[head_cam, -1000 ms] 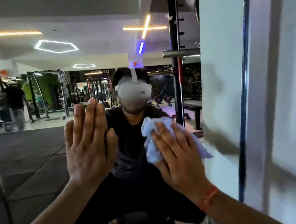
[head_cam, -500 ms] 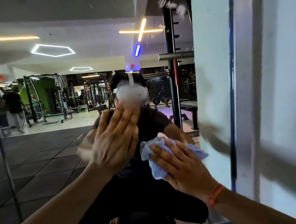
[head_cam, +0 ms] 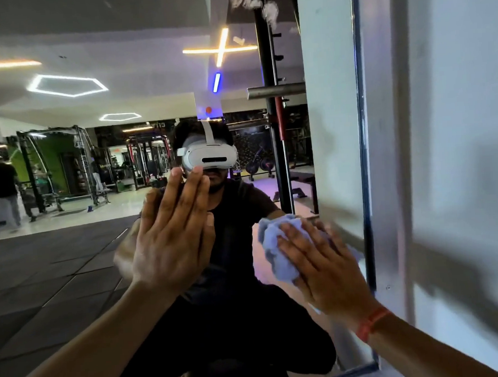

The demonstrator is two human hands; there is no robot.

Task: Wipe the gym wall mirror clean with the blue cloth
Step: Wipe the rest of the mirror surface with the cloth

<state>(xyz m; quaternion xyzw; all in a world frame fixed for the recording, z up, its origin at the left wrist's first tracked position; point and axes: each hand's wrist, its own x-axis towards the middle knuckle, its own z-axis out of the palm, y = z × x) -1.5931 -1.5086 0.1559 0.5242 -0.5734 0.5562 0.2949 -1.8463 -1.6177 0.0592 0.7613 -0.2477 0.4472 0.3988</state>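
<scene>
The gym wall mirror [head_cam: 72, 272] fills the left and middle of the head view and reflects the gym and the person. My left hand [head_cam: 172, 236] lies flat against the glass, fingers straight and together. My right hand [head_cam: 325, 268] presses the bunched blue cloth [head_cam: 274, 245] onto the mirror close to its right edge, fingers spread over the cloth. An orange band circles my right wrist.
The mirror's metal frame [head_cam: 363, 152] runs vertically on the right, with a white wall [head_cam: 458, 146] beyond it. White smears [head_cam: 260, 7] sit high on the glass. The mirror's bottom edge [head_cam: 355, 371] shows at lower right.
My right hand has slid the cloth rightward and a little down toward the mirror's edge. My left hand moved right across the glass to the middle.
</scene>
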